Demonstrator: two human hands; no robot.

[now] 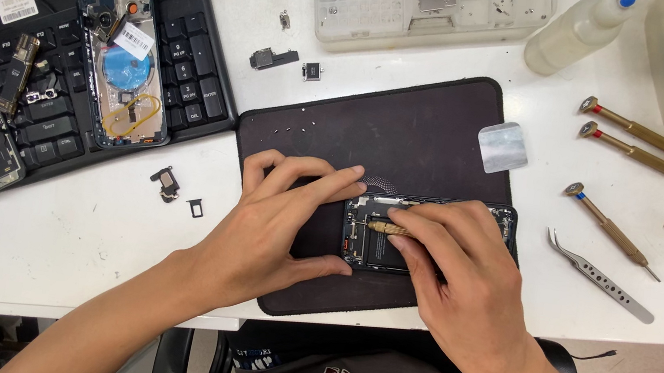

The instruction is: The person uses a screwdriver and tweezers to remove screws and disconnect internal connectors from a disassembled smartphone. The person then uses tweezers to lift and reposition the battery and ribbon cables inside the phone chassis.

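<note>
An opened smartphone (368, 236), its dark rectangular chassis showing circuitry, lies on a black soft work mat (411, 128) on the white table (60, 242). The right hand (459, 276) is curled closed around a slim brass-coloured screwdriver (385, 228) whose tip is laid across the phone's inside. The left hand (274, 222) lies flat and spread, fingers pressing the phone's left edge, holding nothing. To the right lie three more brass screwdrivers (631, 152) and perforated steel tweezers (599, 277). At left, another opened phone (125, 59) rests on a black keyboard (193, 60).
</note>
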